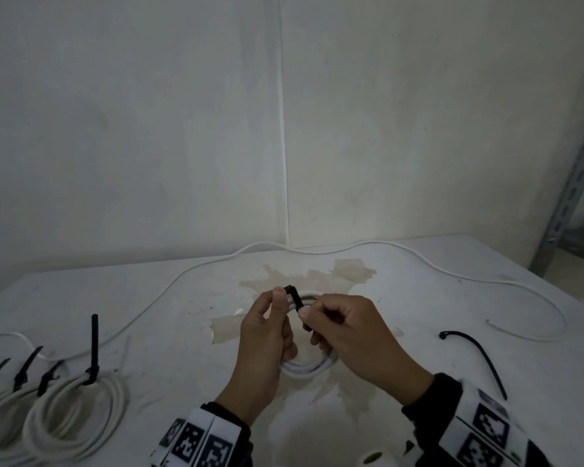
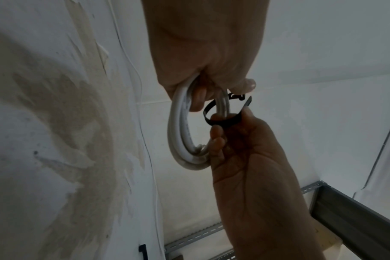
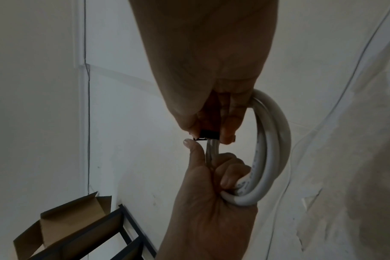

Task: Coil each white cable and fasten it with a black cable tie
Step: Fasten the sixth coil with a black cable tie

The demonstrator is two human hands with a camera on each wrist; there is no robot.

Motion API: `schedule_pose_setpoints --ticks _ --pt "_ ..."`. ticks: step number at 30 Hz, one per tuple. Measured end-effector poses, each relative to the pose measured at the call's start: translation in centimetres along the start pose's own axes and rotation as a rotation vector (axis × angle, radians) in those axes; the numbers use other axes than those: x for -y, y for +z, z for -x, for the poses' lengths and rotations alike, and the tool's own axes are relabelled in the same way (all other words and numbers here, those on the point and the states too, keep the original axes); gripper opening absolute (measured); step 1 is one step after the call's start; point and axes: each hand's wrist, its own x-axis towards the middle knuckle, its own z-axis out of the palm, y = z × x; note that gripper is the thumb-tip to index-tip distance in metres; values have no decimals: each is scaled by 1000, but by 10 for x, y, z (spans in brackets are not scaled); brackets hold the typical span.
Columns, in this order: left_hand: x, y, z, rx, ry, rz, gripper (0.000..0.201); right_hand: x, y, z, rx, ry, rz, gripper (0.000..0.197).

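Head view: a small coil [image 1: 309,364] of white cable is held above the tabletop [image 1: 418,416] in the left hand [image 1: 263,352]; the black cable tie [image 1: 295,299] is pinched by the right hand [image 1: 354,335].

Left wrist: the tie is looped round the strands, tail tip just short of the head.

Right wrist: the strap is clamped between fingertips. Judged step: fastening; next, tail threaded and pulled.

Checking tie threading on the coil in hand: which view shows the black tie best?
Left wrist. The black tie shows as an open loop around the white coil, its head and free tip apart near the left hand. Head view: a short black strip between both thumbs. Right wrist: only a small black piece at the right hand fingertips.
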Motion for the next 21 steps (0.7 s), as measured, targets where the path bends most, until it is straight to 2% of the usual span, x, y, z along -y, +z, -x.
schedule_pose_setpoints --ticks 16,21 --pt "-7 -4 3 -26 -30 -10 31 5 5 -1 -19 40 43 21" --pt "-3 -6 5 -22 29 -88 25 9 8 -2 -14 21 44 23"
